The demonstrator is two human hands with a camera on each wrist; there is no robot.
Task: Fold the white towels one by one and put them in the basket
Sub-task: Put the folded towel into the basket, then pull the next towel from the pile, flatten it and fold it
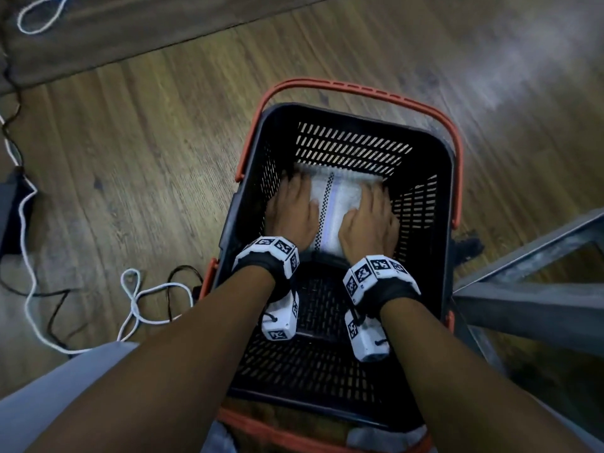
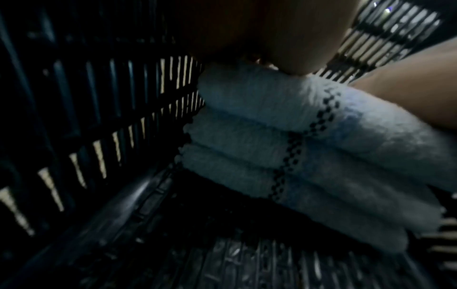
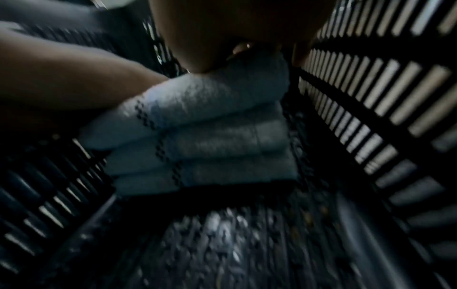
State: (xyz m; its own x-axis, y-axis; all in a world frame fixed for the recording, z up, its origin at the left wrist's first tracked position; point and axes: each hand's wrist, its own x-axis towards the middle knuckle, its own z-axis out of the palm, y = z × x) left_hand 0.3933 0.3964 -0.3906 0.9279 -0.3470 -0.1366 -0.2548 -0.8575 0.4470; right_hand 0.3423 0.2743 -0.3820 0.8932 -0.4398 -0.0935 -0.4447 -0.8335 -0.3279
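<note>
Both wrist views are dark and motion-blurred. The left hand [image 1: 292, 213] and right hand [image 1: 371, 220] hide the side edges of the folded white towels [image 1: 336, 204]. Fingertip contact cannot be told. The basket [image 1: 351, 116] is cut off at 6 o'clock.

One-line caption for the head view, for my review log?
Both hands, left hand and right hand, press a folded white towel down inside the black basket on a wooden floor.
</note>
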